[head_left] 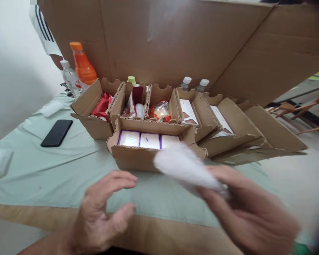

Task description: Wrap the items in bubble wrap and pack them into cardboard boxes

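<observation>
Pinching a white packet (186,166) by its lower right end in the right hand (250,212), between thumb and fingers; too blurred to read any print. Holding nothing in the left hand (103,212), curved, with thumb and fingers spread well apart, left of the packet and not touching it. Slanting, on its long axis, from the right hand's grip up and leftward, far end aimed at the near carton (135,159); clearly closer to the right hand than the left. Overlapping that carton's right end in view; can't tell if touching. Packed inside the carton: three white packs (149,140) with purple edges, side by side. Lying left on the green cloth (55,177): a black phone (57,132). Lined up behind: a row of cartons (93,127). Standing farther back left: an orange bottle (83,67). Rising behind all: a big cardboard panel (175,46).
</observation>
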